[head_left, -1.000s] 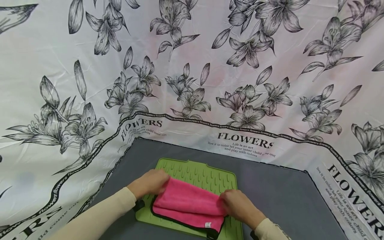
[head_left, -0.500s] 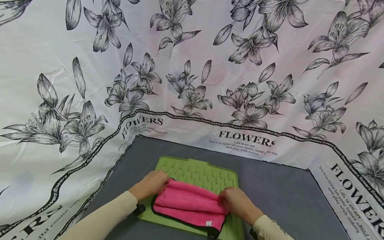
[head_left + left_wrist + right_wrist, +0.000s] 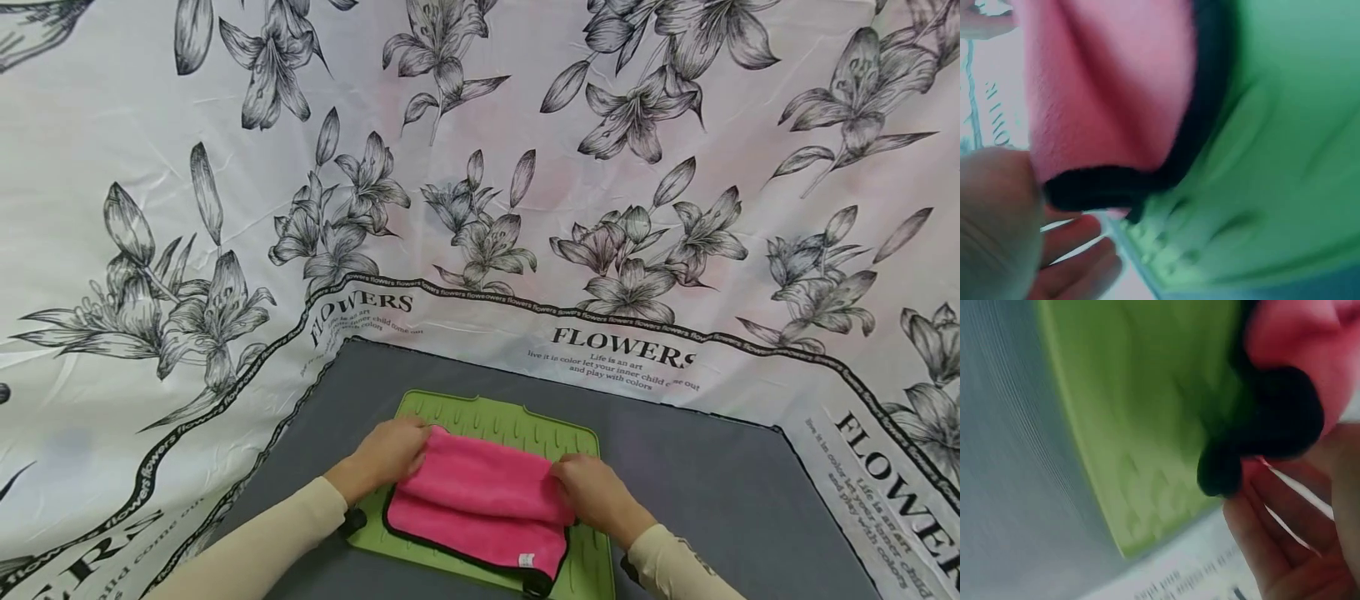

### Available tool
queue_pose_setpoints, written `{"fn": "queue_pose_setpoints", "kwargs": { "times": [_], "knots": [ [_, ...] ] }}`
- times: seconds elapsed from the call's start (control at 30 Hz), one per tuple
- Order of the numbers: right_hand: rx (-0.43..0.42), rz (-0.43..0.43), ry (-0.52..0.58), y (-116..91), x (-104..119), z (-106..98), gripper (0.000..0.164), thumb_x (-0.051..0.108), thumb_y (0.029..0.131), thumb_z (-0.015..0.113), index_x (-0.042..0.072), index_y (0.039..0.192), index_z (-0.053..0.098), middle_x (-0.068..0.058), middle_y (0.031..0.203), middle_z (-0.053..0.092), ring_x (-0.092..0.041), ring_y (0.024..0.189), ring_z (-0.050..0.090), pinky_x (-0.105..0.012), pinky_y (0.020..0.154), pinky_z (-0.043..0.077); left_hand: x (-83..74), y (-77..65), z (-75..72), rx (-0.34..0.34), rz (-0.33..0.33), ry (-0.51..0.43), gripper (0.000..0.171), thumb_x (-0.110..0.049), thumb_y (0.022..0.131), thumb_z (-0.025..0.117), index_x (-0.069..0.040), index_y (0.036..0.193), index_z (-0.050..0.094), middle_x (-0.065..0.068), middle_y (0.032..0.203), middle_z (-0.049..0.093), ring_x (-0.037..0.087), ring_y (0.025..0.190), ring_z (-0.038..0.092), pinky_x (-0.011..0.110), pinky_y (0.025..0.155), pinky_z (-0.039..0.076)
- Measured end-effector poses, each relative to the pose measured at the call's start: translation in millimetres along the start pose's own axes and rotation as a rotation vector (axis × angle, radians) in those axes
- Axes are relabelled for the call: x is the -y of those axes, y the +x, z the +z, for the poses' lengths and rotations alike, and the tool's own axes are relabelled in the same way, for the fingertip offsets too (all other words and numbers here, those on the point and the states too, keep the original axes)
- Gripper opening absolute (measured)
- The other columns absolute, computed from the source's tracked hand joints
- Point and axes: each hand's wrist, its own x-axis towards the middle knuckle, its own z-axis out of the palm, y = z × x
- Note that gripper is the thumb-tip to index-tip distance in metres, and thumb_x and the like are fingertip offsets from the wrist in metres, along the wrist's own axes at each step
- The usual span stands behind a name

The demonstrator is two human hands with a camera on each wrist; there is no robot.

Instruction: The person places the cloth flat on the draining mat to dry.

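Observation:
A bright pink cloth [image 3: 487,487] with black edging and a small white label lies folded over the green ridged mat [image 3: 585,450]. My left hand [image 3: 393,454] pinches its far left corner, and my right hand [image 3: 596,492] pinches the far right one. The far edge is raised between the two hands, while the near part with the label rests on the mat. In the left wrist view, the left hand [image 3: 997,219] has the cloth's black border between thumb and fingers. The right wrist view has the right hand [image 3: 1291,519] at the bunched dark-edged corner.
The mat lies on a dark grey tabletop [image 3: 712,483]. A white sheet printed with black lilies and lettering [image 3: 480,333] stands as a wall behind and at both sides of the table.
Both hands have kept hold of the cloth. Its far edge dipped, then rose a little, so the pink upper fold now looks flatter and taller. The mat has stayed in place.

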Motion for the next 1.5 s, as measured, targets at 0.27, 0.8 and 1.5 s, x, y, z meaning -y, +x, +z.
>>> {"fn": "queue_pose_setpoints", "kwargs": {
  "times": [0.27,0.8,1.5],
  "knots": [
    [0.092,-0.004,0.107,-6.0,1.1,10.3,0.024,0.008,0.088,0.072,0.021,0.071,0.060,0.011,0.069,0.052,-0.003,0.060,0.044,-0.022,0.054,0.040,-6.6,-6.7,5.0,0.163,-0.008,-0.096,0.015,-0.016,0.093,0.070,-0.015,0.081,0.061,-0.001,0.078,0.061,0.011,0.065,0.056,0.026,0.054,0.046],
    [-0.010,0.133,0.032,6.6,-26.5,3.4,0.015,0.003,0.087,0.073,0.017,0.079,0.075,0.006,0.072,0.065,-0.011,0.066,0.062,-0.029,0.061,0.052,13.7,19.7,1.2,0.077,-0.034,-0.125,0.024,-0.008,0.093,0.066,-0.015,0.071,0.061,-0.003,0.068,0.060,0.013,0.063,0.057,0.031,0.054,0.046],
    [-0.003,0.121,0.039,13.3,-6.0,22.1,0.029,0.005,0.085,0.071,0.021,0.063,0.061,0.011,0.059,0.052,-0.008,0.057,0.053,-0.025,0.053,0.043,6.7,33.4,32.3,0.026,-0.103,-0.038,0.037,-0.007,0.094,0.065,-0.020,0.060,0.059,-0.005,0.062,0.060,0.007,0.056,0.055,0.023,0.048,0.042]
  ]
}}
